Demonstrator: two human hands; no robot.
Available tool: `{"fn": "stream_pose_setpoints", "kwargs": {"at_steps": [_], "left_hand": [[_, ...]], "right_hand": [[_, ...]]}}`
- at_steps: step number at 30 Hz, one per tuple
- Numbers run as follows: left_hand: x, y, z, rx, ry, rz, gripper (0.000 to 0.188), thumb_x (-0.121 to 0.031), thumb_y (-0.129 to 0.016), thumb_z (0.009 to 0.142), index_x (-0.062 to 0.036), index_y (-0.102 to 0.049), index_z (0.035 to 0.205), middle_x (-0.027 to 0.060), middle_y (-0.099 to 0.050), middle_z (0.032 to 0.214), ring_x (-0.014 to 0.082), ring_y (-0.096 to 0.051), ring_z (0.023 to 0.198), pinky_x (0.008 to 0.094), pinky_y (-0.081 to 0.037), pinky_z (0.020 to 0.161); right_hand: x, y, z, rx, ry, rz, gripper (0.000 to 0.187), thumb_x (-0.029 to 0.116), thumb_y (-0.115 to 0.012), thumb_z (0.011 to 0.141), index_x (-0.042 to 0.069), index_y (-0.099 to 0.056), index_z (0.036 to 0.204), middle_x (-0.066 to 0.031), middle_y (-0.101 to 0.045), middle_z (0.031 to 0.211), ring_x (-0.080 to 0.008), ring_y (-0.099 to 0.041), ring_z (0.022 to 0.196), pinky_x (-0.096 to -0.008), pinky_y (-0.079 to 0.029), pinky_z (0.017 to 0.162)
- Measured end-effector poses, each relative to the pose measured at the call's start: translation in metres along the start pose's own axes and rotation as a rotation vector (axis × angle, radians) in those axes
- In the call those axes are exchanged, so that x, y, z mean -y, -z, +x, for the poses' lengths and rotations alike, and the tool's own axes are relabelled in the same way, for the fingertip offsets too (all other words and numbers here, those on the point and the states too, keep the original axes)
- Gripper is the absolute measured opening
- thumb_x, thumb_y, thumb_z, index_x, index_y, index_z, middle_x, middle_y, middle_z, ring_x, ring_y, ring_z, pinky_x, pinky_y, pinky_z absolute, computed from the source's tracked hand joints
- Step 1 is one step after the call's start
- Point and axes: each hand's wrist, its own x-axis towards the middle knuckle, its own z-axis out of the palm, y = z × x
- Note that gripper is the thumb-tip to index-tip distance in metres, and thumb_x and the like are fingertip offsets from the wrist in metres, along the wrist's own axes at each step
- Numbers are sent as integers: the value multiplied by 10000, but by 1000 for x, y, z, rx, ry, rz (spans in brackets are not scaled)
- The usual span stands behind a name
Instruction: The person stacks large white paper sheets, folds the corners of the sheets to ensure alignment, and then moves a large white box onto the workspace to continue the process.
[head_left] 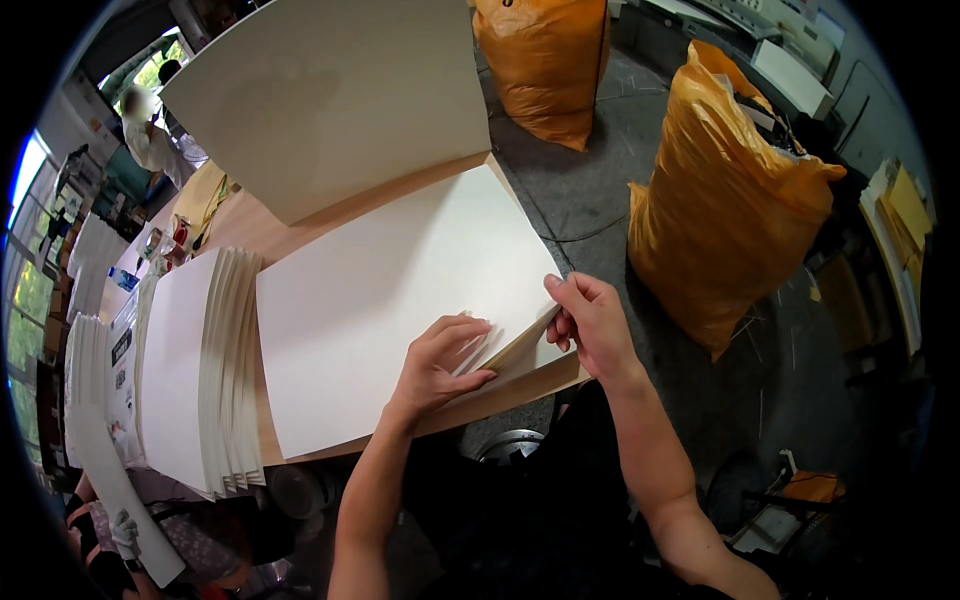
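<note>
A large white sheet (pixel 370 300) lies on the light wooden tabletop in front of me. Its near right edge is raised and bent, with a narrow yellowish-tan strip showing along it. My right hand (pixel 592 318) pinches the sheet's right corner between thumb and fingers. On the near edge rests my left hand (pixel 440 365), its fingers stretched over the surface and its thumb apart from them beside the raised edge. Whether one sheet or more lies under my hands, I cannot tell. Behind, a big off-white board (pixel 350 110) stands upright on the table.
To the left, a stack of folded white sheets (pixel 190 370) sits at the table edge. Orange sacks (pixel 735 200) stand on the grey floor at right and beyond the table. Another person's gloved hand (pixel 125 535) holds a white strip at lower left. A person (pixel 150 140) stands far left.
</note>
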Motion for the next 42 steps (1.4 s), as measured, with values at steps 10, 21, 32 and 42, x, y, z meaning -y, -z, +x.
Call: {"fn": "stream_pose_setpoints", "kwargs": {"at_steps": [10, 21, 32, 42], "left_hand": [[-6, -15, -1, -182, 50, -208, 444, 34, -579, 888, -69, -644, 1316, 168, -590, 1387, 316, -596, 1272, 422, -452, 1090], [-4, -7, -3, -9, -75, 99, 509, -200, -929, 693, -130, -711, 1147, 136, -595, 1312, 330, -601, 1220, 438, -526, 998], [-13, -20, 2, -316, -63, -70, 404, 31, -674, 885, -138, -700, 1251, 166, -518, 1445, 340, -551, 1321, 410, -466, 1093], [-8, -8, -2, -26, -145, 101, 534, -106, -897, 723, -157, -706, 1219, 145, -571, 1356, 334, -595, 1251, 428, -534, 1009]], "right_hand": [[-20, -5, -1, -162, 445, -756, 393, 316, -668, 990, 107, -490, 709, 16, -514, 607, -63, -476, 501, -227, -383, 470], [-6, -4, 4, 55, 56, -4, 346, 241, -655, 999, 112, -523, 706, 0, -551, 594, -101, -597, 534, -227, -397, 450], [-24, -1, 2, -101, 324, -552, 388, 299, -641, 1003, 108, -502, 695, 11, -524, 596, -82, -539, 517, -243, -399, 451], [-4, -10, 2, 67, 27, 21, 348, 233, -599, 1021, 86, -534, 712, -25, -557, 594, -139, -618, 536, -240, -414, 453]]}}
